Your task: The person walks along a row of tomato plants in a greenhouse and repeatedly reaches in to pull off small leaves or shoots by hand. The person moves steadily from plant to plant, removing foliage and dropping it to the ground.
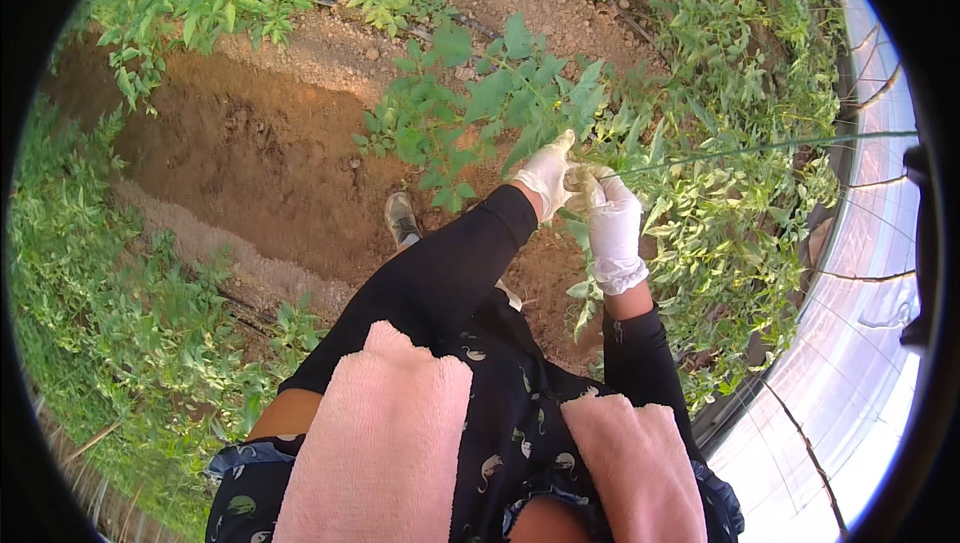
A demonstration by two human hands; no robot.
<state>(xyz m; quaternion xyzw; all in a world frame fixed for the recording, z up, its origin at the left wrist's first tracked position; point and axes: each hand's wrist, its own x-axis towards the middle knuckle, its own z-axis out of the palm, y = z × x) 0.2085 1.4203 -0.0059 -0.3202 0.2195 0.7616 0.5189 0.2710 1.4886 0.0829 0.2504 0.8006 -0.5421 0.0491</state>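
Observation:
Both of my hands wear thin white gloves and meet at a leafy green plant, which looks like a tomato plant (517, 85). My left hand (551, 171) has its fingers against those of my right hand (611, 216). A green string (720, 155) runs from the fingers of my right hand to the right edge of the picture, pinched there. Whatever lies between the fingertips, stem or string, is too small and hidden to tell for the left hand. Leaves spread just above and to the left of the gloves.
Bare soil (255, 160) forms a path at the left, with my shoe (402, 216) on it. Dense plants (112, 318) line the left side, more plants (735, 220) the right. Black drip hoses (476, 25) cross the soil. Translucent plastic sheeting (847, 340) curves along the right.

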